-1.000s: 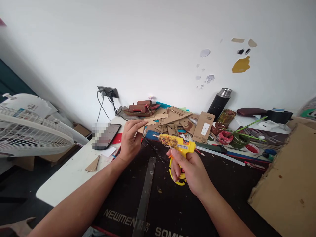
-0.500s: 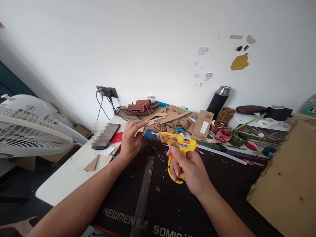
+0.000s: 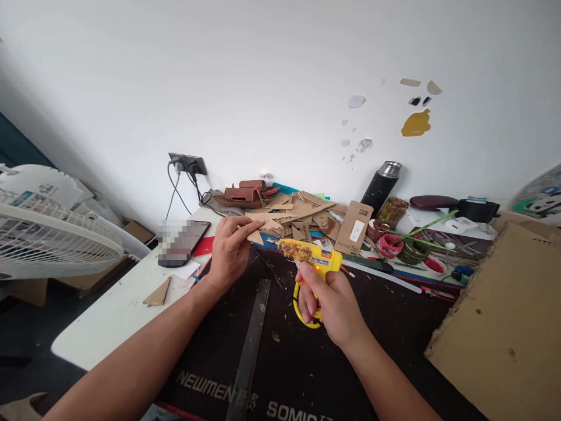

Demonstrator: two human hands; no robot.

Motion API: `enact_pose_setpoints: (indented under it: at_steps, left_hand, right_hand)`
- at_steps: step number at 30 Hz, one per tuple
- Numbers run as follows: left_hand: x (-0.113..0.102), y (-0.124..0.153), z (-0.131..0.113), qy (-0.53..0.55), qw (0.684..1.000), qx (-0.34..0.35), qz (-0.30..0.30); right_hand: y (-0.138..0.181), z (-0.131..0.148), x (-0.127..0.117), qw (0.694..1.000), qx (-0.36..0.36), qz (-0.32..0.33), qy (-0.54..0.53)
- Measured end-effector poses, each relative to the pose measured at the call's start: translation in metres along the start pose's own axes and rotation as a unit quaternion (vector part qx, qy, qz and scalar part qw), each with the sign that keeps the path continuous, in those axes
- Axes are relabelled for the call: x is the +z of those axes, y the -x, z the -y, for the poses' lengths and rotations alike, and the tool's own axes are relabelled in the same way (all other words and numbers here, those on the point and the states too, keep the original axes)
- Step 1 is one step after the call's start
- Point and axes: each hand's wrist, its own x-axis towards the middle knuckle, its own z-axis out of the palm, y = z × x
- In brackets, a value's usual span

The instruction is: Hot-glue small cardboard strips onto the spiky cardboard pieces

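My left hand [image 3: 228, 251] pinches a small flat cardboard piece [image 3: 255, 235] between thumb and fingers, holding it above the black desk mat [image 3: 307, 362]. My right hand [image 3: 326, 298] grips a yellow hot glue gun [image 3: 312, 263] by its handle, a finger on the trigger. The gun's nozzle points left toward the cardboard piece and sits a short gap from it. A small light glows on the gun's body.
A metal ruler [image 3: 249, 351] lies on the mat below my hands. Cardboard scraps [image 3: 302, 213] and a cardboard boat model [image 3: 245, 194] are heaped behind. A phone [image 3: 182, 241], a white fan [image 3: 52, 234], a black flask [image 3: 379, 181], paint pots [image 3: 390, 244] and a large cardboard sheet [image 3: 504, 333] surround them.
The view has shifted slightly, so everything sits a bit left and lower. My left hand has tilted the cardboard piece closer to the glue gun's nozzle. My right hand keeps its grip.
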Motion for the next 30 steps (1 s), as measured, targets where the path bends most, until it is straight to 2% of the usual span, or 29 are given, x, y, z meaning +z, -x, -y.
enact_pose_setpoints:
  at_steps: [4, 11, 20, 30]
  left_hand:
    - [0.0, 0.0, -0.001, 0.01, 1.0, 0.004, 0.0]
    - [0.002, 0.002, 0.0, 0.045, 0.999, -0.029, 0.006]
    - [0.007, 0.004, 0.001, 0.181, 0.972, -0.152, 0.015]
    - [0.006, 0.004, -0.009, 0.223, 0.959, -0.166, 0.042]
  right_hand:
    - [0.001, 0.0, 0.001, 1.0, 0.0, 0.002, 0.008]
    - [0.002, 0.0, 0.002, 1.0, 0.004, 0.015, 0.016]
    - [0.003, 0.0, 0.004, 1.0, 0.006, 0.016, 0.017]
    - [0.006, -0.002, 0.007, 0.999, -0.01, 0.019, 0.033]
